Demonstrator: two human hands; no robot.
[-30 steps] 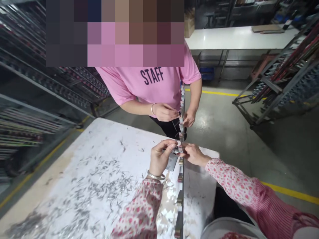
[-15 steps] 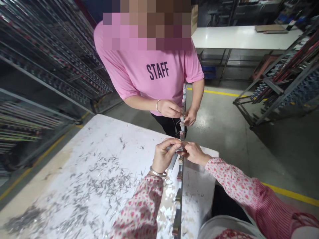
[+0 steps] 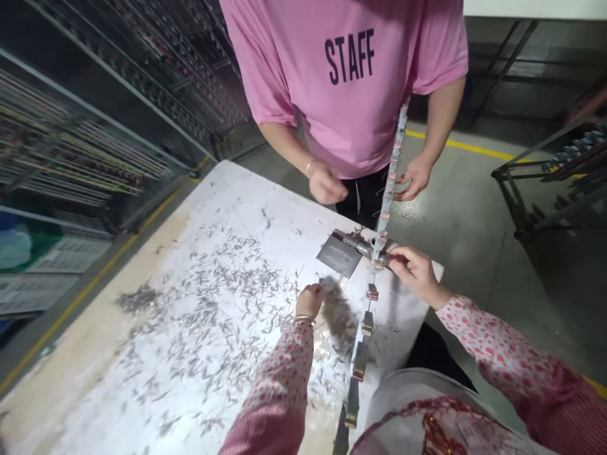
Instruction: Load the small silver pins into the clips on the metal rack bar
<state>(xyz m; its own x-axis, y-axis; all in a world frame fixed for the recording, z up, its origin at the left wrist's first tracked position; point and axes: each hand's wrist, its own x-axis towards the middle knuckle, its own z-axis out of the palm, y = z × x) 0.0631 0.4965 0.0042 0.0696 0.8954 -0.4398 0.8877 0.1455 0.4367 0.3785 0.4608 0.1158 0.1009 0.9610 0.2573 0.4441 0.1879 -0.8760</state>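
A long narrow metal strip (image 3: 387, 197) carrying a row of small clips runs from the co-worker's waist down over the white table toward me. My right hand (image 3: 417, 273) is closed at the strip's right side, thumb and fingers pinched against it. Behind that spot sits a dark metal fixture with a flat plate (image 3: 339, 255). My left hand (image 3: 310, 299) is low over the table, left of the strip, fingers pressed together; what they hold, if anything, is too small to make out. Many thin metal hooks or pins (image 3: 213, 316) lie scattered beside it.
Across the table stands a co-worker in a pink shirt (image 3: 351, 95), their hands (image 3: 328, 184) on either side of the strip's far end. Racks of hanging rods (image 3: 118, 107) line the left; another rack frame (image 3: 521, 196) stands at right. A denser pile of pins (image 3: 137, 298) lies at left.
My left hand has left the strip and dropped down toward the scattered pins. My right hand stays at the strip. The co-worker's hands have moved apart from it, and the view has tilted downward.
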